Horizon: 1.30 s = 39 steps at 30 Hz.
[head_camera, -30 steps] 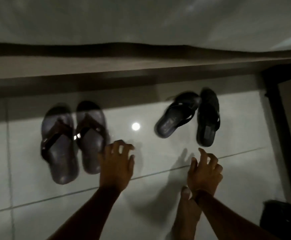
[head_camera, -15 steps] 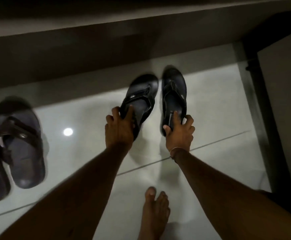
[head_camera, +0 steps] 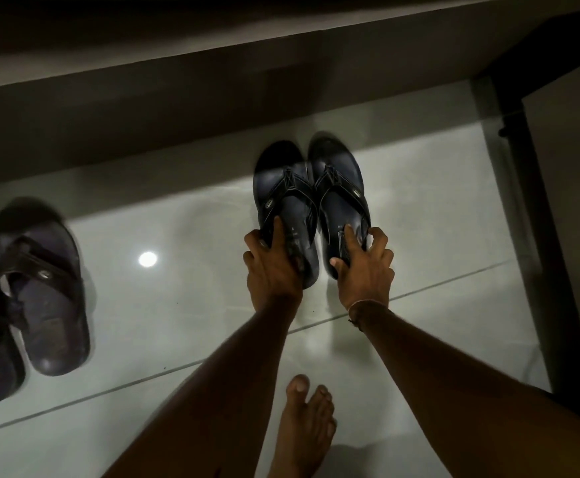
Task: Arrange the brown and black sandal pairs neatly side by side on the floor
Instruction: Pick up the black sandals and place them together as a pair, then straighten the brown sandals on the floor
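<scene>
In the head view, the left hand (head_camera: 272,270) was closed on the heel of the left black sandal (head_camera: 283,205), thumb on the footbed and fingers wrapped under the edge. The right hand (head_camera: 366,270) gripped the heel of the right black sandal (head_camera: 340,198) the same way, a thin thread bracelet (head_camera: 356,313) at the wrist. The two black sandals lay parallel, sides touching or nearly so, toes pointing at the dark baseboard (head_camera: 178,108) — slightly blurred, so whether the soles sat flat on the tiled floor (head_camera: 185,305) could not be told.

Well to the left of the black pair, the brown sandal pair (head_camera: 45,288) stood together on the same floor, also toes toward the baseboard; its far-left sandal was cut by the frame edge. A bare foot (head_camera: 304,426) rested near to the black pair's heels, and a light reflection (head_camera: 147,259) shone between the pairs.

By my judgement the brown pair was done and the black pair nearly aligned. What was left: settle it flat, perhaps closer to the brown pair, and release both hands.
</scene>
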Each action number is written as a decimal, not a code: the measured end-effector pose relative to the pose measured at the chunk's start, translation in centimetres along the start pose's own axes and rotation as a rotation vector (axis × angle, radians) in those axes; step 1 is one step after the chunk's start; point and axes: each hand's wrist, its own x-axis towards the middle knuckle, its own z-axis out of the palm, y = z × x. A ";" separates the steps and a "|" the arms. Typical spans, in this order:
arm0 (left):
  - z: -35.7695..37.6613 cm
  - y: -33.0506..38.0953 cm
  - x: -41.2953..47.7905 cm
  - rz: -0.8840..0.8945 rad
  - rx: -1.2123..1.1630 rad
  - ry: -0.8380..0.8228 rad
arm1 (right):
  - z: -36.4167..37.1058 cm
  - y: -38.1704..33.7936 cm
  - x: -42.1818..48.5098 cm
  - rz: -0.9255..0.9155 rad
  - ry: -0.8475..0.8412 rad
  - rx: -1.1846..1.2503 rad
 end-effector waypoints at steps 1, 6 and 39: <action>0.1 0.0 0.0 0.007 0.020 0.008 | -0.1 0.0 0.0 -0.005 0.003 -0.015; -1.3 -2.5 -2.1 0.042 -0.090 0.138 | -0.4 -0.2 -2.4 0.062 0.167 -0.005; -27.4 -46.9 -7.1 -0.042 0.056 0.066 | 19.1 -33.7 -25.7 -0.338 -0.183 0.086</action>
